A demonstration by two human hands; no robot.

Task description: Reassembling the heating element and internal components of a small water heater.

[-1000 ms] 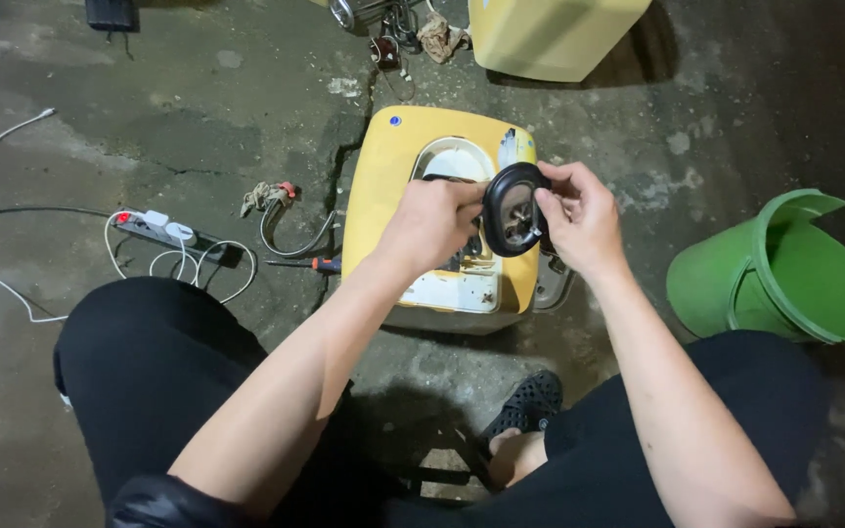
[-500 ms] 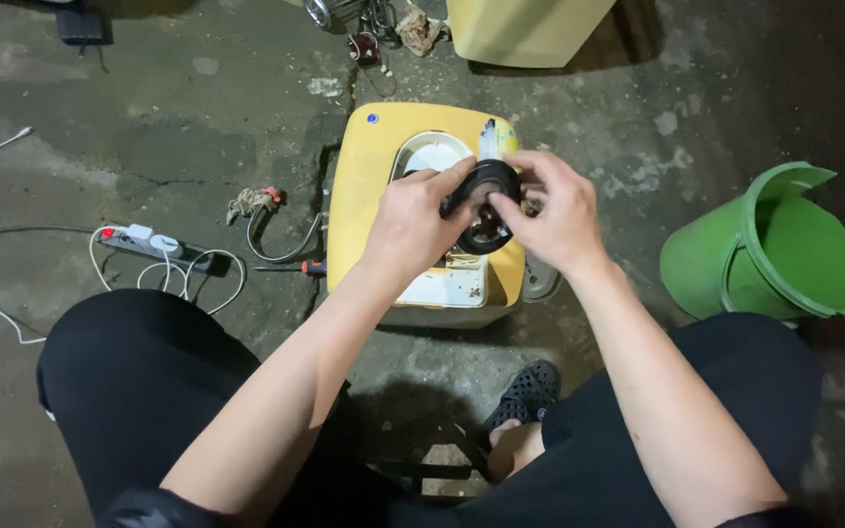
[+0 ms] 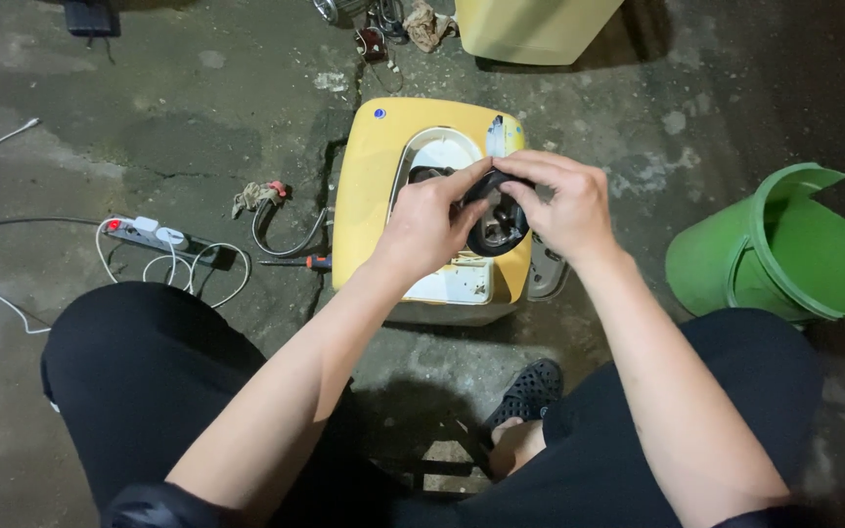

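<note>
Both hands have closed in over the yellow appliance housing [image 3: 374, 196]. The left hand [image 3: 427, 230] and the right hand [image 3: 564, 205] now pinch the black rubber ring part [image 3: 497, 223] together from both sides, fingers bent on its rim. Compared with a second ago, the part is lower and nearer to the housing's white opening [image 3: 437, 156], above its right edge.
</note>
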